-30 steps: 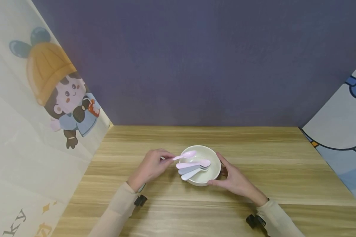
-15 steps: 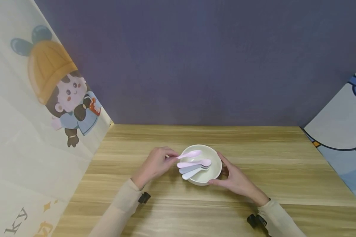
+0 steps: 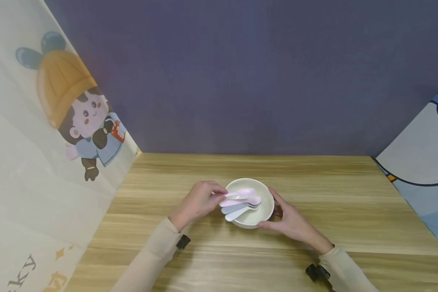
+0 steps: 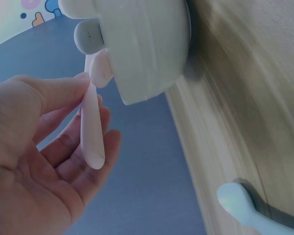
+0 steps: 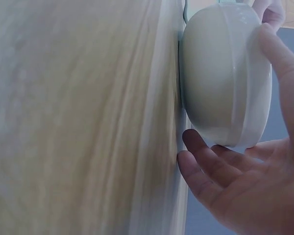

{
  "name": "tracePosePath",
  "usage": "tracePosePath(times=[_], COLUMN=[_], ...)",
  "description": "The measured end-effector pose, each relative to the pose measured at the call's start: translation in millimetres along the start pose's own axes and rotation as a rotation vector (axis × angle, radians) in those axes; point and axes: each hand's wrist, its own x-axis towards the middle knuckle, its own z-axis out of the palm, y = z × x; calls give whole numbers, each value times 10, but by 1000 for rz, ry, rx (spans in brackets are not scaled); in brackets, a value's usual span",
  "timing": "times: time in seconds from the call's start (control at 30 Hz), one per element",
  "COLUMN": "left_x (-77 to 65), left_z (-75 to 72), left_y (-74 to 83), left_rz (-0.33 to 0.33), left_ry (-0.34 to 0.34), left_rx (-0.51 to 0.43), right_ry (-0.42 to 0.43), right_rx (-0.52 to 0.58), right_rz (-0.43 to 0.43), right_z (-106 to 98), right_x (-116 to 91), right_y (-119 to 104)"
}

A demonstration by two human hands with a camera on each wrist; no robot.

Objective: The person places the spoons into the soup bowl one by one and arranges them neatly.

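Observation:
My left hand point(image 3: 198, 202) pinches a pink spoon point(image 4: 92, 132) by its handle between thumb and fingers. Its bowl end reaches over a cream bowl point(image 3: 257, 219) on the table. Inside lie another pink spoon point(image 3: 253, 200), a grey spoon point(image 3: 233, 208) and a white spoon point(image 3: 236, 214), their handles fanned over the left rim. My right hand point(image 3: 293, 223) holds the bowl from the right, with thumb and index finger at its rim; other fingers spread below its side in the right wrist view. A pale blue-green spoon point(image 4: 237, 203) lies on the table, hidden in the head view.
The wooden table point(image 3: 314, 174) ends against a dark blue-grey panel point(image 3: 255, 81). Walls with cartoon prints, one showing a figure in an orange hat point(image 3: 65, 85), border both sides. Small black wrist devices point(image 3: 183, 242) sit at both sleeves.
My left hand has moved right and carried the pink spoon farther over the bowl, close above the other spoons. The right hand stays at the bowl.

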Motion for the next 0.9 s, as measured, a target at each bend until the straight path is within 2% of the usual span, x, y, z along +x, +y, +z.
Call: tracePosePath(times=[0.4,0.9], left_x=[95,177], left_z=[63,111], left_y=[58,114], left_rz=[12,-1], left_ry=[-38,-76], left_rx=[74,85], right_ry=[3,-3], right_rx=[-34,-25], right_rz=[15,18], right_z=[-8,-12], right_x=[-5,-7], right_y=[-9,18])
